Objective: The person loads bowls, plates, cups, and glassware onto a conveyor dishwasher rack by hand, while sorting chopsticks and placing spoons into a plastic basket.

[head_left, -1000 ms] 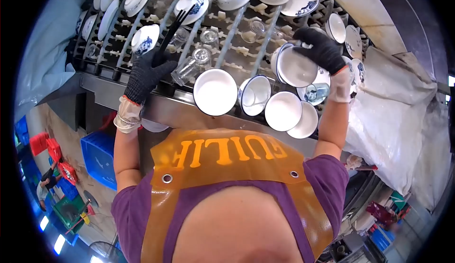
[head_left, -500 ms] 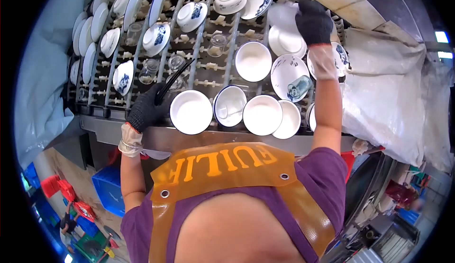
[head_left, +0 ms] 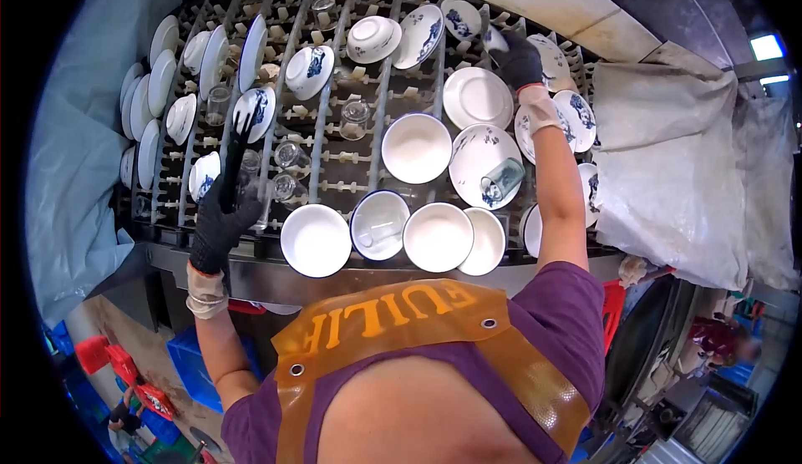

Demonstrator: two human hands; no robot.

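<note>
Dark chopsticks (head_left: 237, 140) are held in my left hand (head_left: 219, 222), which wears a black glove at the front left of the pegged conveyor (head_left: 342, 187). Small glasses (head_left: 289, 156) stand just right of it. My right hand (head_left: 520, 61), gloved too, reaches to the back right with its fingers curled at a small patterned dish (head_left: 495, 40). Below that hand lie a white plate (head_left: 477, 99) and a patterned plate (head_left: 480, 151) with a tinted glass (head_left: 502, 182) on it. White bowls (head_left: 316, 240) line the front edge, one holding a clear glass (head_left: 382, 228).
Upright plates (head_left: 146, 155) stand in the conveyor's left part. A plastic curtain (head_left: 668, 172) hangs at the right, another sheet (head_left: 71, 155) at the left. A blue crate (head_left: 194, 368) is on the floor, lower left. Distant people are at both lower sides.
Conveyor dishes appear shifted left and down in view. My right hand has moved from the stacked bowls to the small dish at the back. My left hand still holds the chopsticks.
</note>
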